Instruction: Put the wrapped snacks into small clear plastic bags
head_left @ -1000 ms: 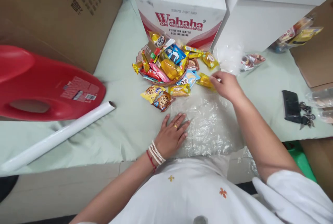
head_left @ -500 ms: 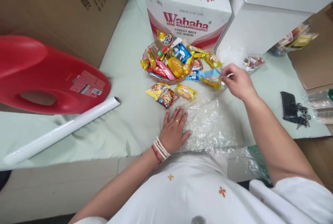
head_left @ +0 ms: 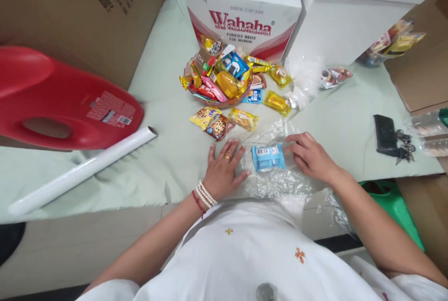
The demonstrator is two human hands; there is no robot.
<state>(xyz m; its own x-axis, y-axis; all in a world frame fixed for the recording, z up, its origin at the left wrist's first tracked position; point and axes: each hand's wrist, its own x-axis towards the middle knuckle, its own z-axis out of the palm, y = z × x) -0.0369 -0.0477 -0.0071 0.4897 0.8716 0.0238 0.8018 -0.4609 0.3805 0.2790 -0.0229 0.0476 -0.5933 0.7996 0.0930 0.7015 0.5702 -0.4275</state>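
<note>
On a clear plastic bag (head_left: 276, 186) lies a light blue snack packet (head_left: 269, 157), its printed back facing up. My right hand (head_left: 311, 157) is just right of the packet, fingers apart and slightly bent, holding nothing. My left hand (head_left: 224, 168) rests flat with spread fingers at the bag's left edge. Beyond it lie a yellow cookie packet (head_left: 205, 116), a brown cookie packet (head_left: 220, 127) and a yellow-wrapped snack (head_left: 244, 118). A glass bowl (head_left: 212, 101) heaped with wrapped snacks stands farther back, with several loose packets at its right.
A white Wahaha carton (head_left: 241, 21) stands behind the bowl. At left are a red jug (head_left: 73, 105), a white tube (head_left: 84, 170) and a brown carton (head_left: 80, 21). A black pouch with keys (head_left: 387, 135) lies at right, above a green bin (head_left: 395, 212).
My right hand has come down toward me from beside the bowl. The blue packet it held now lies on the plastic bag, released. My left hand stays flat.
</note>
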